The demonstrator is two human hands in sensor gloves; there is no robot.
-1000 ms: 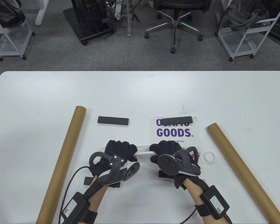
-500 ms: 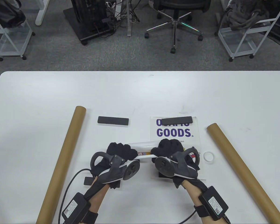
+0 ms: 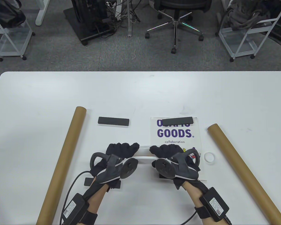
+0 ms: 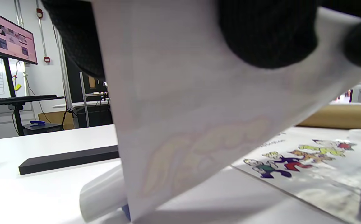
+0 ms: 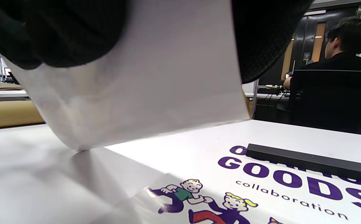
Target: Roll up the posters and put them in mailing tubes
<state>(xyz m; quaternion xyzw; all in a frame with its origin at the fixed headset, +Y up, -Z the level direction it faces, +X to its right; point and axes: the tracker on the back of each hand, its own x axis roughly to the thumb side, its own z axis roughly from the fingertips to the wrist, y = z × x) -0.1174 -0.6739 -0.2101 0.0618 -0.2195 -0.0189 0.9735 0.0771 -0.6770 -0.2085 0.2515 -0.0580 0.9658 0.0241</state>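
1. the table (image 3: 140, 93) is white and carries everything in play.
2. two mailing tubes lie on it. the left tube (image 3: 63, 161) runs near-to-far at the left, the right tube (image 3: 243, 171) slants toward the near right corner. each is well apart from the hands.
3. the flat poster (image 3: 175, 133), printed "goods" and "collaboration", lies face up in front of the right hand, its far edge pinned under a dark weight bar (image 3: 178, 121). a second bar (image 3: 113, 121) lies on bare table ahead of the left hand.
4. the rolled poster (image 3: 144, 152) is the task's thing now. it is a narrow white roll held just above the table between the two hands, its long axis running left to right, across both tubes' axes.
5. the left hand (image 3: 120, 152) has its fingers curled round the roll's left end; the right hand (image 3: 168, 152) clenches the right end likewise. both wrist views show white paper pressed under black glove fingers.
6. my judgement: each hand is equally near its own end, so sleeving turns on swinging the roll in line with a tube mouth; either open far end looks reachable.
7. a small white ring (image 3: 209, 157), perhaps a tube cap, lies just right of the flat poster.
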